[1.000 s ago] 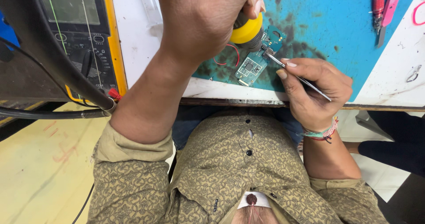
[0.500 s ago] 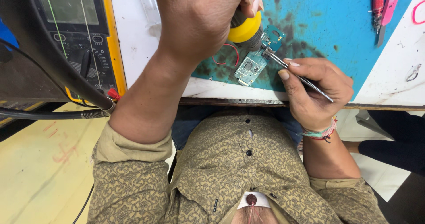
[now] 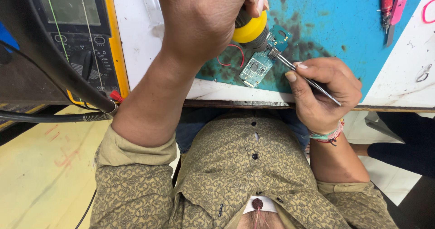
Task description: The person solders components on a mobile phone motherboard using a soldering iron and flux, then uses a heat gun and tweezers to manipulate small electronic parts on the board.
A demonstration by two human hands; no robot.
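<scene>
Crowding pcb (image 3: 255, 69): iron (image 3: 250, 28), tweezers (image 3: 312, 83); multimeter (image 3: 74, 25) left

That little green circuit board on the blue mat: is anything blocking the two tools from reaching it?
Nothing visible does. The thin metal tweezers in the right hand already reach the small green circuit board, and the yellow-collared soldering iron in the left hand points down at its upper end. A red wire loop lies beside it, clear of both.

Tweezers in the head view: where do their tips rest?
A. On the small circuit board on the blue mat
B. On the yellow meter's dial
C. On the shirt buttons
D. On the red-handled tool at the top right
A: the tweezers, held in the right hand, have their tips on the small circuit board, beside the yellow-handled tool gripped by the left hand.
</scene>
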